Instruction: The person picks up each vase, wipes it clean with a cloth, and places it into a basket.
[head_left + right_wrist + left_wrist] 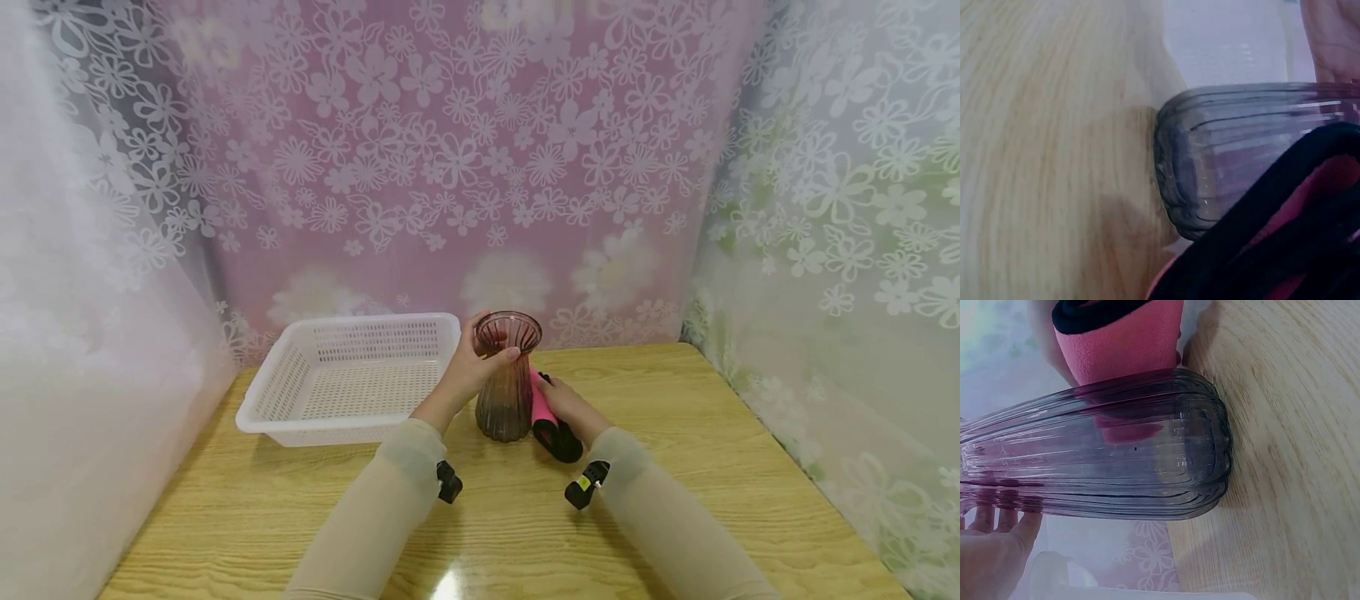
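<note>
A ribbed glass vase (506,392), pinkish at the top and smoky grey lower down, stands upright on the table. My left hand (474,367) grips it below the flared rim, thumb across the near side. In my right hand (568,403) is a folded pink cloth (542,402) with black edging, held against the vase's right side. Through the glass in the left wrist view, pink from the cloth (1125,353) shows. The right wrist view has the folded black edge (1260,212) in front of the vase (1210,150); my right fingers are hidden there.
A white perforated plastic basket (352,429) sits on the wooden table (300,517) to the left of the vase. Flowered curtains (465,167) hang behind the table and on both sides.
</note>
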`<state>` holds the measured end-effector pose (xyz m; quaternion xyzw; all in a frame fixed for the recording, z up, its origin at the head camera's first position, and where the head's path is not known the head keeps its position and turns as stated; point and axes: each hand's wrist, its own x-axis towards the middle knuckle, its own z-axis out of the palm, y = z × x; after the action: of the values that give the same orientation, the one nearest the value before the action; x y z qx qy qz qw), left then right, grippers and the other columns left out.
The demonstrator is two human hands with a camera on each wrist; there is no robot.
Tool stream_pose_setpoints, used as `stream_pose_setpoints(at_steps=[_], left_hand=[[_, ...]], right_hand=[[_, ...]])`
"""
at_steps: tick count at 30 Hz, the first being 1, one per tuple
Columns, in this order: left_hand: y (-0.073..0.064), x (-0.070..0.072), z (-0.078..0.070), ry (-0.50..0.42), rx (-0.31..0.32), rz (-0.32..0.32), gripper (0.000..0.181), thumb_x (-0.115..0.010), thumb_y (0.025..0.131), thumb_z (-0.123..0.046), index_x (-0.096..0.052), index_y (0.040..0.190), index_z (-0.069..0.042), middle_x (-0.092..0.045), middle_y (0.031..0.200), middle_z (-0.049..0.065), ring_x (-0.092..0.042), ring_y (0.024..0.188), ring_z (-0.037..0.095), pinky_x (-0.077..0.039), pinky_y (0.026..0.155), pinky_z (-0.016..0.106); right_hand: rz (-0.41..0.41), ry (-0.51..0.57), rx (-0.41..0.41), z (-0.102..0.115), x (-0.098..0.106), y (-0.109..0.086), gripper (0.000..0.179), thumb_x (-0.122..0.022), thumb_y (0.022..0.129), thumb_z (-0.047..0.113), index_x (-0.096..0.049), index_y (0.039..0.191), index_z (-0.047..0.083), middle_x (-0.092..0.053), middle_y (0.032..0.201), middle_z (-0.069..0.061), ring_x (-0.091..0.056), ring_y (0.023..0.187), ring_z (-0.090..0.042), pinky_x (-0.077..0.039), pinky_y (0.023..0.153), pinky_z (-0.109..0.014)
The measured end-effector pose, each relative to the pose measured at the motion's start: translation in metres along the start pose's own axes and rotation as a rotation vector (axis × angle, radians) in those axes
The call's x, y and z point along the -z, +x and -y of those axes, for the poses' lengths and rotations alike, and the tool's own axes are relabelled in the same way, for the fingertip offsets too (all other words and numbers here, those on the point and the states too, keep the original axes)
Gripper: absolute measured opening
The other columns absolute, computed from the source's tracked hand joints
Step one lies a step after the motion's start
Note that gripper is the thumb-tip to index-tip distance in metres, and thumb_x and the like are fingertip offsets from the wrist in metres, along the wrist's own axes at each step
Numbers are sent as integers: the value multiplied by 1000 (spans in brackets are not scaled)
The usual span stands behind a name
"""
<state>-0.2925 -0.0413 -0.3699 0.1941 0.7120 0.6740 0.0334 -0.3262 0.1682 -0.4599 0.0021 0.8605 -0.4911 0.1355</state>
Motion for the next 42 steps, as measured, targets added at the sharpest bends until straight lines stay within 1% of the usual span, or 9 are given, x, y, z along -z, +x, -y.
stream_pose_setpoints(at_steps=[3,9,12,17,20,28,31,36,42], left_hand=[[0,0,1,-1,-5,-4,88,-69,95,-18,-11,160,-14,-42,149,27,-42,138,38,-37,110,53],[-1,0,0,-4,-3,-4,88,-69,95,-20,-11,160,-13,-43,148,27,-43,138,38,-39,108,52],[-1,1,-1,1,2,-2,87,-69,96,-20,-10,160,-13,-42,148,27,-42,138,37,-40,108,51],[11,4,18,2,13,-8,90,-69,95,-21,-8,161,-16,-41,151,25,-42,139,34,-41,107,51],[17,4,30,2,9,-20,91,-70,95,-24,-8,161,-21,-41,152,22,-42,139,32,-41,108,51],[16,2,37,-4,-24,-46,97,-75,89,-43,-12,161,-23,-46,148,17,-46,136,29,-43,106,49],[16,2,37,-19,-32,-48,103,-77,85,-50,-13,161,-21,-47,146,17,-48,135,28,-43,106,48],[16,0,35,-38,-39,-48,105,-78,85,-48,-12,161,-18,-48,146,17,-48,134,28,-43,106,47],[16,0,35,-39,-36,-59,102,-78,85,-46,-14,160,-20,-49,145,17,-49,133,27,-43,106,47]], right_hand=[[11,-13,6,0,5,-1,61,-32,109,37,-32,151,-7,-54,127,-24,-52,113,-32,-37,103,-46],[14,-29,-6,2,16,-5,63,-32,109,35,-20,157,-5,-42,145,-28,-46,120,-34,-32,109,-49],[6,-37,-9,5,22,-7,64,-32,109,36,-20,156,-5,-46,136,-27,-51,108,-32,-40,99,-45],[18,-21,-7,13,34,-12,64,-31,109,39,-18,158,-1,-49,125,-24,-54,94,-28,-43,83,-37],[10,-28,0,17,39,-15,65,-30,110,40,-15,159,0,-46,133,-26,-52,101,-29,-43,87,-38],[-29,-4,35,28,50,-25,65,-29,110,41,-14,159,2,-46,131,-25,-53,100,-30,-43,84,-38],[-37,-3,30,34,54,-30,67,-28,109,43,-8,161,4,-38,144,-29,-51,111,-35,-42,94,-45],[-54,-2,26,46,62,-37,70,-27,109,47,0,162,10,-19,159,-29,-39,131,-43,-30,110,-56],[-65,71,65,59,68,-44,68,-27,109,46,-1,162,13,-25,155,-27,-44,123,-40,-35,105,-52]])
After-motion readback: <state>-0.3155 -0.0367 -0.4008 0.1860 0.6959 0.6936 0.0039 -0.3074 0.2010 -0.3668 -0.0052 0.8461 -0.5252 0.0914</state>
